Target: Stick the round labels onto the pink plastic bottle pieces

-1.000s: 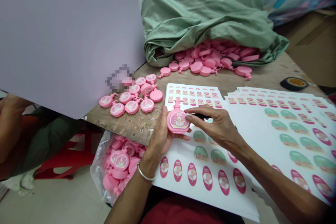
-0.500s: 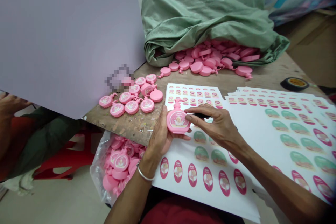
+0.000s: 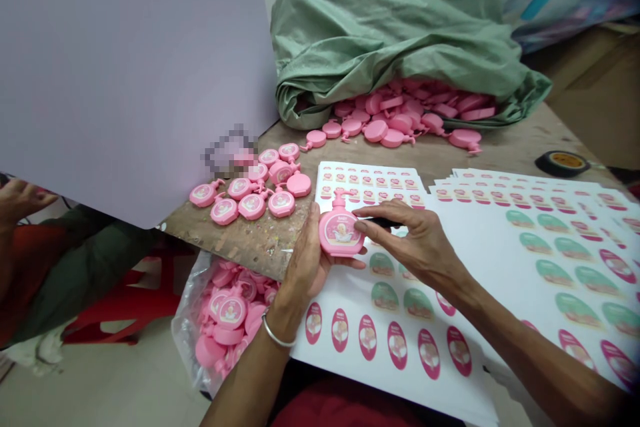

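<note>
Over the near edge of the sheet of labels (image 3: 380, 373), the left hand (image 3: 306, 265) cradles a flat pink plastic bottle (image 3: 341, 232) firmly and steadily, wrapped around its side, while the right hand (image 3: 415, 248) pinches a small dark tool (image 3: 381, 222) close beside the bottle's top edge.

This looks like a small hand-packing workshop: a worn, paint-flecked bench (image 3: 240, 240) carries loose pink bottles (image 3: 395, 117) spilling from a green sack (image 3: 395, 20), stacked label sheets (image 3: 565, 280) and a tape roll (image 3: 563, 163), with a red plastic stool (image 3: 125, 300) on the floor (image 3: 115, 373) beside it.
</note>
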Demonstrator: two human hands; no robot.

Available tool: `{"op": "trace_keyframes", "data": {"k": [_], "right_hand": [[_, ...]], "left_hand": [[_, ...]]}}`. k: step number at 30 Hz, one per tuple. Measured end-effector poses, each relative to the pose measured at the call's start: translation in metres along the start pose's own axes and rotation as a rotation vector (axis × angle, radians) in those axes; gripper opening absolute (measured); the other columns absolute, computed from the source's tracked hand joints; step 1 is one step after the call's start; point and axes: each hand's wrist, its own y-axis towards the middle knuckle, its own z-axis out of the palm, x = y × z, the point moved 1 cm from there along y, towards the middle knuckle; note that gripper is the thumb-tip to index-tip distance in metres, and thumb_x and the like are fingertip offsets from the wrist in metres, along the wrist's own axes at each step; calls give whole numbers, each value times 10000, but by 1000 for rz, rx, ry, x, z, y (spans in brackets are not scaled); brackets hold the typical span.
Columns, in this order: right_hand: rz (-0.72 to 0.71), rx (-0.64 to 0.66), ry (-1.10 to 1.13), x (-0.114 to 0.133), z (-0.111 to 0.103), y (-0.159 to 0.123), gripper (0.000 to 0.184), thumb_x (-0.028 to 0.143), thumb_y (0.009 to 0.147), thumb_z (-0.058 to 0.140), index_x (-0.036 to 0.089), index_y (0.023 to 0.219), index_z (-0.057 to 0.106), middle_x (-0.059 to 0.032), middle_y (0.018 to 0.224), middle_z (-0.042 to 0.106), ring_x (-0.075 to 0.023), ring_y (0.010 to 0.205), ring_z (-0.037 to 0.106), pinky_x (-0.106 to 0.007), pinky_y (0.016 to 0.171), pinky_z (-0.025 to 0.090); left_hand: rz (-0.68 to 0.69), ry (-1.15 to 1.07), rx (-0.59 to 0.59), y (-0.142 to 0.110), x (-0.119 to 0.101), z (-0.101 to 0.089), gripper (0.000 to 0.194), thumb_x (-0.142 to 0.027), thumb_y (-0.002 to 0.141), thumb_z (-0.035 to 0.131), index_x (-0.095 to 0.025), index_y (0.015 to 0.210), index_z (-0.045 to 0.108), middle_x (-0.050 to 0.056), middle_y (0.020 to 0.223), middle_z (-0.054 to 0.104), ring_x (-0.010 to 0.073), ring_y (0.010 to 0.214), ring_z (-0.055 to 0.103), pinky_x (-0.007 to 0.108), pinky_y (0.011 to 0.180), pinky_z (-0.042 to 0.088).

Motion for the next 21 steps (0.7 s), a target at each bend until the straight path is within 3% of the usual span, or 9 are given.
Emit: {"op": "trace_keyframes", "data": {"k": [11,14,18,21], "right_hand": [[-22,-27,-32,2,0,0,166,338,807,689,233,924,742,-35,846,726,-163,687,607,-338,661,516],[-36,-32,-55,2,0,1,186,362,818,676,237,940,738,-37,836,723,-166,678,595,-347,661,509],[-87,-49,-107,4,1,2,177,352,829,666,231,943,728,-30,790,714,-166,661,572,-356,680,483],[-176,-56,-232,5,1,1,187,341,850,648,214,967,718,-35,759,705,-178,680,568,-371,715,448]], "left_hand": [[-18,-11,5,1,-2,1,591,-571,942,333,-101,1145,629,129,878,722,217,719,707,310,578,600],[12,-10,44,-1,-4,2,595,-613,893,425,-107,1124,636,125,904,716,227,762,707,323,611,605],[77,81,135,-6,-8,2,435,-377,774,708,-127,1117,619,104,980,698,233,849,695,311,666,605],[74,88,153,-8,-8,2,424,-240,732,729,-132,1114,582,95,1000,679,246,872,690,306,638,603]]}}
